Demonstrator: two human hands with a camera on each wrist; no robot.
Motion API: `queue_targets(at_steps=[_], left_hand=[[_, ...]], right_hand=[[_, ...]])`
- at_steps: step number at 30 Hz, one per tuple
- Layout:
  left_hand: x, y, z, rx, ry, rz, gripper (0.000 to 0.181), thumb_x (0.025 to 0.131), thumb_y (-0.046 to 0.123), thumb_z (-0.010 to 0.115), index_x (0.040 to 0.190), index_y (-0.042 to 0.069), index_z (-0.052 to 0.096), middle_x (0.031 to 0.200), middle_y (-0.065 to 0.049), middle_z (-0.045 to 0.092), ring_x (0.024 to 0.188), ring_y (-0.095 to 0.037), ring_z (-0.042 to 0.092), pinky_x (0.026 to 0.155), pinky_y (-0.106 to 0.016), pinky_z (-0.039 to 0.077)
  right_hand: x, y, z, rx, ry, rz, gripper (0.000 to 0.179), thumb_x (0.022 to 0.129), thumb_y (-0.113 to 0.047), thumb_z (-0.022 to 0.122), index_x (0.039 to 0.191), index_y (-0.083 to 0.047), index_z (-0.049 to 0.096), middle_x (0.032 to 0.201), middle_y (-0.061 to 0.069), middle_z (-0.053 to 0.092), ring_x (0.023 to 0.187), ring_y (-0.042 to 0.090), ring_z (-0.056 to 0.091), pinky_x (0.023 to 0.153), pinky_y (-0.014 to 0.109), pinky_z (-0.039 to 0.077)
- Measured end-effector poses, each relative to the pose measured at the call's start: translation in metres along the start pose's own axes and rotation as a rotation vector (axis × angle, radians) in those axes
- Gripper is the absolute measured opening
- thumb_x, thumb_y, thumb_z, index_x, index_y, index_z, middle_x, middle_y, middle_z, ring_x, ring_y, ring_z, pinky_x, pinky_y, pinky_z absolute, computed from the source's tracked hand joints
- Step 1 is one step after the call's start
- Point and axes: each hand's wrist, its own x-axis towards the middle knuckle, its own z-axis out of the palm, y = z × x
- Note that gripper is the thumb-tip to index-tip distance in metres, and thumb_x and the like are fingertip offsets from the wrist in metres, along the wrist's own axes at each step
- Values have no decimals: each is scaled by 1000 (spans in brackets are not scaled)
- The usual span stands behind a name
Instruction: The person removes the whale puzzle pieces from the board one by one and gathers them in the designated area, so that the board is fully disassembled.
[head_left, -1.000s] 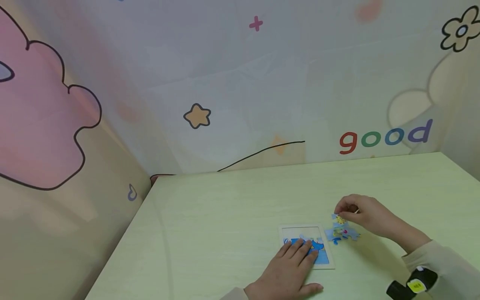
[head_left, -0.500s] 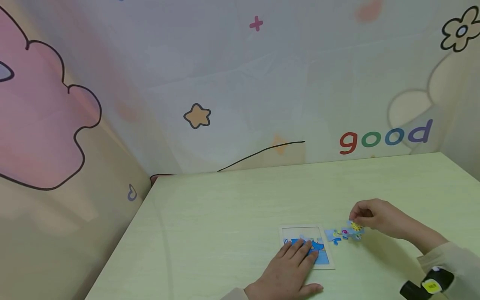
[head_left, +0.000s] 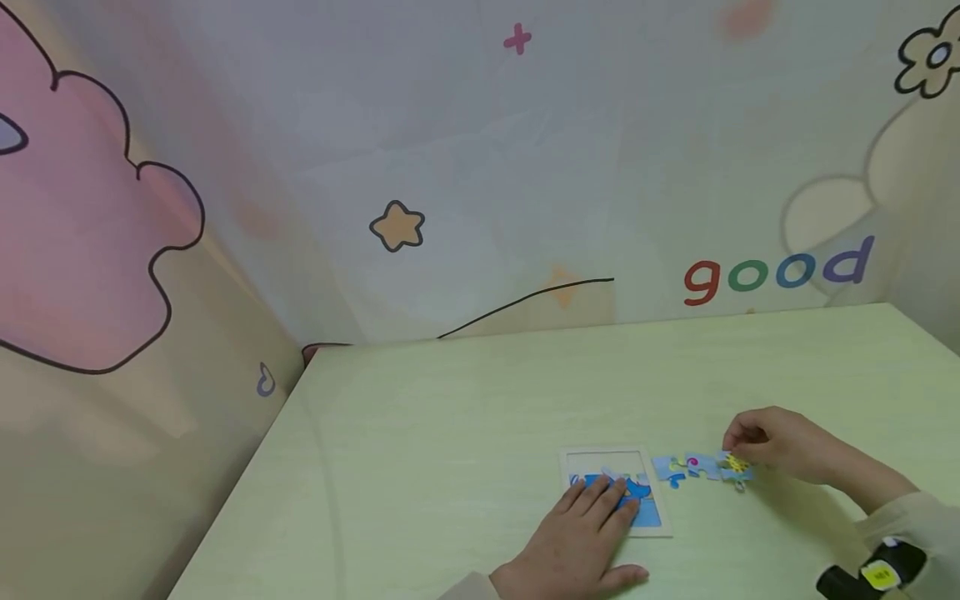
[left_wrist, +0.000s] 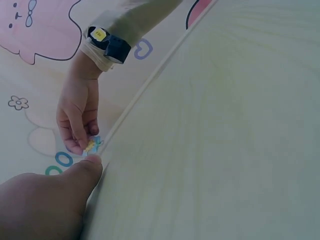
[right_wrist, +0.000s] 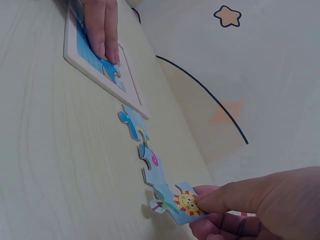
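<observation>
My left hand (head_left: 573, 537) lies flat, fingers spread, on a white-rimmed puzzle frame (head_left: 657, 493) with blue pieces fitted in its lower part. My right hand (head_left: 787, 442) pinches a jigsaw piece with a smiling sun and palm leaves (right_wrist: 186, 202), the thumb over its face. That piece sits low at the right end of a short row; from these frames I cannot tell whether it fully touches the table. Between it and the frame are a jigsaw piece with a pink swirl (right_wrist: 154, 162) and a blue piece (right_wrist: 131, 122), close together on the table.
The pale wooden table (head_left: 420, 450) extends to the left and behind the frame. A printed backdrop (head_left: 480, 167) with a star and the word "good" rises along the table's back edge. A black band (head_left: 892, 567) is strapped round the right sleeve.
My right hand has carried the sun piece from above the other loose pieces to the right and lower, uncovering the swirl piece. My left hand stays on the frame. The head view shifts slightly.
</observation>
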Motion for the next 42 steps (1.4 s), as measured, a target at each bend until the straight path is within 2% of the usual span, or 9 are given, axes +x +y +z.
queue_targets(at_steps=[9,15,21,25,28,33,38,42], left_hand=[[-1,0,0,40,21,-13,67,98,62,25,149,19,35,156,-1,33,145,-17,31,115,-31,31],[-2,0,0,49,29,-12,67,98,62,25,149,19,35,156,-1,34,145,-17,32,115,-32,31],[-3,-1,-1,6,-16,-10,68,99,61,22,151,17,30,158,-3,29,147,-18,27,117,-33,29],[-2,-2,-1,20,-2,-10,69,99,60,22,151,16,30,158,-4,29,147,-19,27,117,-34,29],[-2,-2,-2,38,16,-9,68,99,60,23,151,16,31,158,-4,30,147,-18,28,116,-33,29],[-2,-2,-2,26,10,-7,69,99,61,23,151,17,30,158,-3,28,147,-18,26,117,-33,28],[-1,-1,-3,1,-13,-2,68,99,62,22,152,20,29,159,-4,27,148,-19,25,117,-34,29],[-1,0,-3,-7,-41,-6,67,98,63,20,152,24,28,159,-3,27,148,-19,24,117,-35,28]], right_hand=[[3,15,4,-22,5,13,4,89,-5,61,89,-5,65,81,-2,60,69,1,43,61,20,36],[3,16,6,-23,10,25,4,88,-6,62,90,-6,65,83,-1,60,70,1,43,63,20,36],[2,15,9,-71,54,24,3,88,-9,64,88,-6,65,82,-3,61,70,0,42,64,20,37],[2,14,11,-93,90,28,3,88,-11,65,89,-8,65,82,-3,62,70,1,44,63,20,39],[1,12,11,-111,115,59,4,88,-13,66,91,-9,66,84,-3,62,72,4,46,63,20,40],[3,4,11,-104,184,87,6,89,-13,65,93,-8,67,87,-1,62,76,12,48,62,21,40],[7,-7,16,-77,251,47,6,89,-12,65,93,-9,68,88,0,63,74,7,48,61,20,41],[10,-18,24,-52,268,9,5,89,-12,66,93,-9,68,88,0,64,73,3,49,61,20,43]])
